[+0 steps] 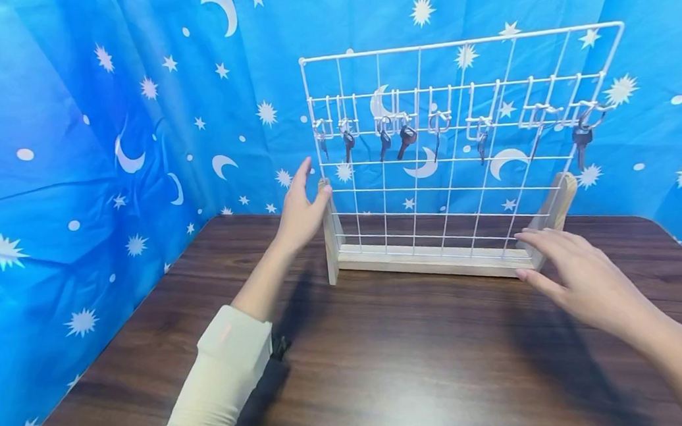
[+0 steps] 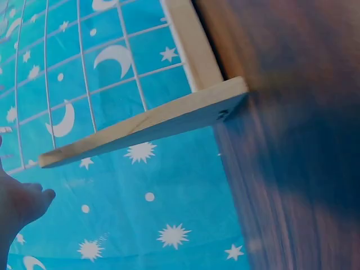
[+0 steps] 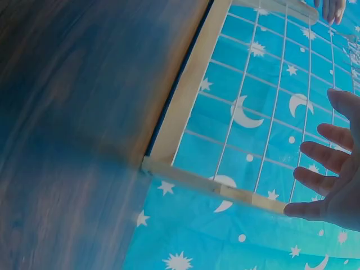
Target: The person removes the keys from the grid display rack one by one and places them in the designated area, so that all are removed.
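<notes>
I saw the key rack on the desk, long from left to right, between the left grip and the right grip, each just beside one end, fingers loose and holding nothing.

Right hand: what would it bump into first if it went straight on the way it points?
The right hand would probably meet the wire rack first, though the wooden side is close and depth is unclear.
</notes>
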### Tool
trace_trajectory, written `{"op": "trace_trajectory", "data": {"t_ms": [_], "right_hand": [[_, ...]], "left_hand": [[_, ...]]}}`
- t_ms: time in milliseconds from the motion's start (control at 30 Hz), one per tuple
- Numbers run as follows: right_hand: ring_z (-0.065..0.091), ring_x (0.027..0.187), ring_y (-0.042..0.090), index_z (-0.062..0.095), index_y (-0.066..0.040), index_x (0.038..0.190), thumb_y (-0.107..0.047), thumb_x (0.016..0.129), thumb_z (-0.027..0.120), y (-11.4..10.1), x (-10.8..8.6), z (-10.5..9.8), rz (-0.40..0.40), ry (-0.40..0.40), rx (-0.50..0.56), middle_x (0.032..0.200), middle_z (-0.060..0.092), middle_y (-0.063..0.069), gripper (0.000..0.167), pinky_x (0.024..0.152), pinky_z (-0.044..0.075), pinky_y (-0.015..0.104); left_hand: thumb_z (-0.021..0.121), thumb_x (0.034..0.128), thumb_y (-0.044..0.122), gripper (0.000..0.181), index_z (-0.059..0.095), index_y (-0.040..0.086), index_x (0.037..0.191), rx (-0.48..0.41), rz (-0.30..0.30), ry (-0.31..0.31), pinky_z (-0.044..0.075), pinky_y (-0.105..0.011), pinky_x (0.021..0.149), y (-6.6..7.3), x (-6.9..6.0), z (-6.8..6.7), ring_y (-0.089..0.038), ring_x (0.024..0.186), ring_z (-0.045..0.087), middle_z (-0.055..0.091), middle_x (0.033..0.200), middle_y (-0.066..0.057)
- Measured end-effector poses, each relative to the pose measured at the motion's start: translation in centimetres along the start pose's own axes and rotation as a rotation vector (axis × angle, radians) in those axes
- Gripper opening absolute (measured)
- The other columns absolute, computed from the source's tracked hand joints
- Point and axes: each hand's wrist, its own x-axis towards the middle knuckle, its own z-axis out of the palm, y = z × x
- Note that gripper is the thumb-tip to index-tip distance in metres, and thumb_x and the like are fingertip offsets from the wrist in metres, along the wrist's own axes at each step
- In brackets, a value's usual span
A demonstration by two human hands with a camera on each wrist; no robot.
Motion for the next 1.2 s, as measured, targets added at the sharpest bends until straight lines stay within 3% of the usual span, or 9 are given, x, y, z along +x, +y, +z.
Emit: {"op": "trace_trajectory", "data": {"t_ms": [100, 233, 400, 667, 900, 1200], "right_hand": [[0.039, 0.114, 0.05, 0.049, 0.0, 0.126, -0.028, 0.086, 0.065, -0.7, 0.3, 0.1, -0.022, 0.031, 0.018, 0.123, 0.05, 0.028, 0.052, 0.088, 0.029, 0.065], [0.04, 0.115, 0.048, 0.05, -0.001, 0.126, -0.028, 0.086, 0.064, -1.5, 0.7, 0.3, -0.024, 0.035, 0.022, 0.123, 0.051, 0.027, 0.05, 0.086, 0.029, 0.066], [0.04, 0.116, 0.046, 0.051, -0.002, 0.126, -0.029, 0.086, 0.064, -2.5, 1.6, 0.8, -0.024, 0.018, 0.009, 0.125, 0.051, 0.024, 0.05, 0.084, 0.029, 0.068], [0.041, 0.118, 0.042, 0.051, -0.002, 0.127, -0.03, 0.088, 0.063, -4.1, 3.7, 1.3, -0.028, 0.017, 0.051, 0.126, 0.051, 0.022, 0.049, 0.092, 0.03, 0.061], [0.044, 0.117, 0.039, 0.052, -0.002, 0.126, -0.025, 0.088, 0.062, -6.1, 7.0, 2.4, -0.1, 0.019, 0.035, 0.125, 0.053, 0.02, 0.046, 0.094, 0.032, 0.058], [0.038, 0.125, 0.033, 0.051, -0.007, 0.13, -0.032, 0.092, 0.055, -9.7, 12.9, 3.2, -0.037, -0.011, 0.186, 0.131, 0.05, 0.013, 0.045, 0.1, 0.03, 0.054]], "left_hand": [[0.047, 0.095, 0.022, 0.056, 0.025, 0.012, 0.146, -0.1, -0.054, 0.017, 0.025, -0.032, 0.106, -0.3, 1.4, 0.3, -0.018, 0.134, 0.028, 0.031, 0.147, -0.008], [0.044, 0.0964, 0.019, 0.047, 0.035, 0.011, 0.142, -0.193, -0.073, 0.012, 0.03, -0.031, 0.104, -1.0, 2.5, 0.8, -0.018, 0.131, 0.034, 0.037, 0.143, -0.009], [0.04, 0.0978, 0.016, 0.036, 0.049, 0.005, 0.131, -0.262, -0.058, 0.048, 0.034, -0.031, 0.101, -1.9, 2.8, 1.7, -0.02, 0.123, 0.044, 0.051, 0.131, -0.011], [0.036, 0.0971, 0.008, 0.029, 0.059, 0.001, 0.112, -0.342, -0.045, 0.134, 0.037, -0.028, 0.097, -2.9, 2.5, 3.1, -0.018, 0.113, 0.052, 0.061, 0.114, -0.011], [0.035, 0.0984, 0.009, 0.026, 0.058, 0.002, 0.109, -0.355, -0.031, 0.152, 0.039, -0.031, 0.095, -3.3, 2.2, 3.5, -0.02, 0.108, 0.054, 0.062, 0.109, -0.013], [0.038, 0.0974, 0.008, 0.026, 0.059, -0.002, 0.109, -0.393, 0.001, 0.166, 0.04, -0.032, 0.093, -3.5, 2.2, 3.5, -0.021, 0.105, 0.055, 0.062, 0.106, -0.015]]}}
